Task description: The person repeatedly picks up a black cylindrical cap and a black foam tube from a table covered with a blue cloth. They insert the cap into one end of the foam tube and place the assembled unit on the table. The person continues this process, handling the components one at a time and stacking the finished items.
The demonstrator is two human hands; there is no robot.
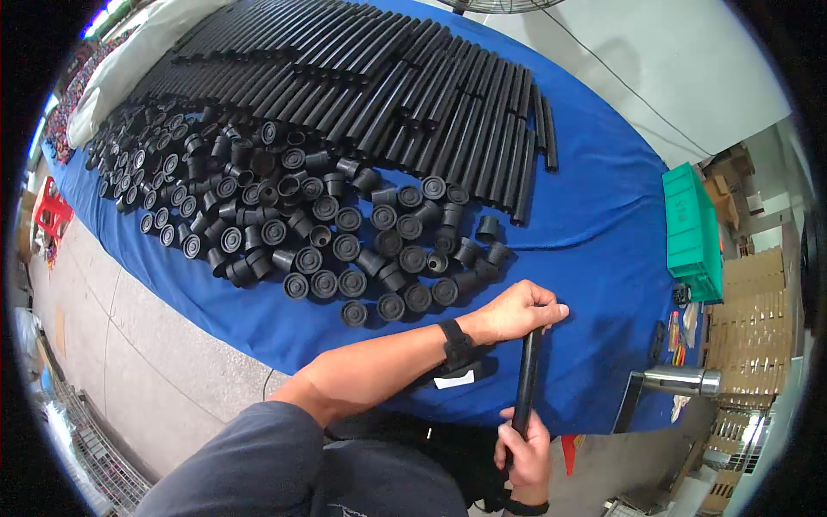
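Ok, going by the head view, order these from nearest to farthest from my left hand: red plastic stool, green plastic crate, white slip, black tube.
From your left hand:
1. Black tube: touching, its far end in your grip.
2. White slip: by your left wrist.
3. Green plastic crate: right edge of the table.
4. Red plastic stool: far left, beyond the table.

Dark characters (680,216) on green crate (699,246)

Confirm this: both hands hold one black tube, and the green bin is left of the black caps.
No: the head view shows the green bin to the right of the black caps. The left hand and right hand do hold one black tube.
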